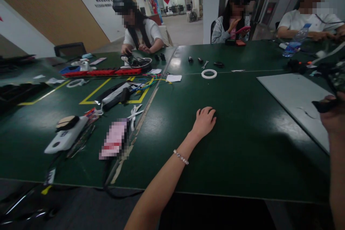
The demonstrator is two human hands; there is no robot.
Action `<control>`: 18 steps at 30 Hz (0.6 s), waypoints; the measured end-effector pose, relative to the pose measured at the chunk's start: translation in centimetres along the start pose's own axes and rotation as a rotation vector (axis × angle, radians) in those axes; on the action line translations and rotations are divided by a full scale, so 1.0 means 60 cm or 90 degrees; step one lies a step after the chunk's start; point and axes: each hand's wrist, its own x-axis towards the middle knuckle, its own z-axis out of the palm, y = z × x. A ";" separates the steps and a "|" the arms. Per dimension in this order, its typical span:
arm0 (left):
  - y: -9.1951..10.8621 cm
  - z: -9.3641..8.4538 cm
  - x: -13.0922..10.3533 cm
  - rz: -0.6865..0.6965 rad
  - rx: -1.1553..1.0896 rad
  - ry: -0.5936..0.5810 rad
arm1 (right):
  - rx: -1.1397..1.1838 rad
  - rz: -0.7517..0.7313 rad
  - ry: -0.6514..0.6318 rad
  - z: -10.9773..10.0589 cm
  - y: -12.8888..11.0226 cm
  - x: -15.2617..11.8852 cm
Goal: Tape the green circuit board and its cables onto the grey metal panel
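My left hand (205, 120) rests palm down on the green tabletop, holding nothing, its fingers a little bent and apart. A beaded bracelet (181, 157) circles that wrist. Nearest to it, farther up the table, lies a white ring (209, 74) like a tape roll. At the right edge my right hand (334, 116) is closed around a black object (322, 106); its kind is unclear and the picture cuts off part of the hand. Beneath that hand lies a pale grey board (293, 104).
A wrench (205, 64) and small black parts (219, 64) lie beyond the ring. On the left are a phone (114, 139), a white device (66, 134), a red power strip (102, 73) and cables. A water bottle (296, 41) leans at far right. Several people sit opposite.
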 end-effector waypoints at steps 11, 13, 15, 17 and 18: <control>0.000 0.004 0.006 -0.024 -0.048 0.052 | -0.227 0.169 -0.492 0.065 0.071 -0.094; 0.000 0.001 0.007 -0.031 -0.092 0.086 | -0.242 0.196 -0.551 0.073 0.078 -0.110; 0.001 -0.006 0.008 -0.049 -0.145 0.126 | -0.241 0.213 -0.592 0.078 0.087 -0.124; 0.002 -0.014 0.008 -0.076 -0.197 0.167 | -0.231 0.227 -0.616 0.083 0.096 -0.135; 0.003 -0.019 0.009 -0.085 -0.220 0.185 | -0.224 0.234 -0.623 0.085 0.100 -0.140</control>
